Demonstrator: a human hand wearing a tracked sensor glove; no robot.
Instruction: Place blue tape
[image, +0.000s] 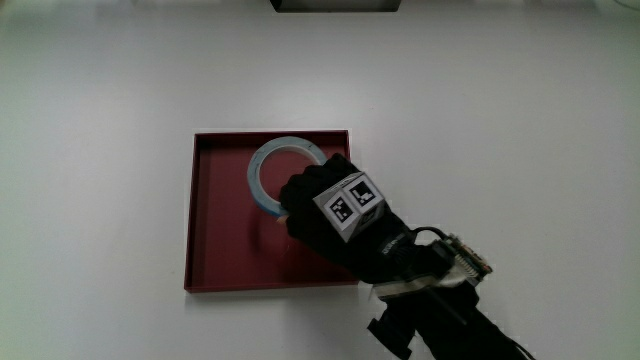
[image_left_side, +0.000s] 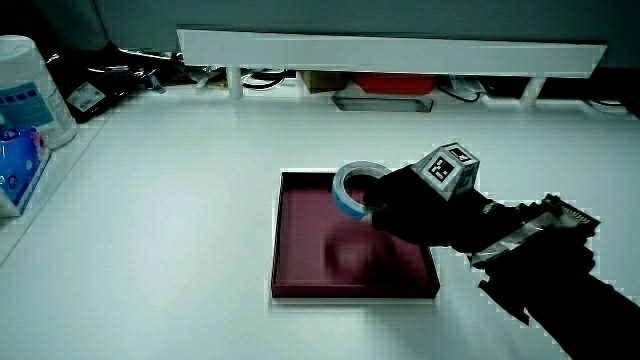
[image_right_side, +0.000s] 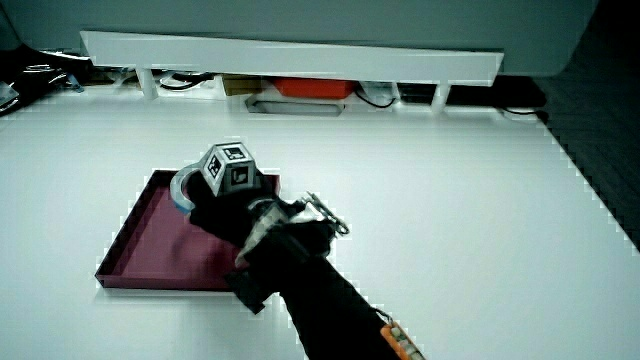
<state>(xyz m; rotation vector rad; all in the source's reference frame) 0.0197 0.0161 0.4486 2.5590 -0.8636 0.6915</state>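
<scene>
Main view: the blue tape (image: 272, 170) is gripped by the hand (image: 325, 207) over the maroon tray (image: 215, 250) on the bench (image: 100, 150), presumably for release inside it.

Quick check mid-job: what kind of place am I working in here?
Probably a lab or office workbench set up for recording: a plain white table, a low white partition with cables and clutter under it, and the hand holding blue tape over a dark red tray.
</scene>
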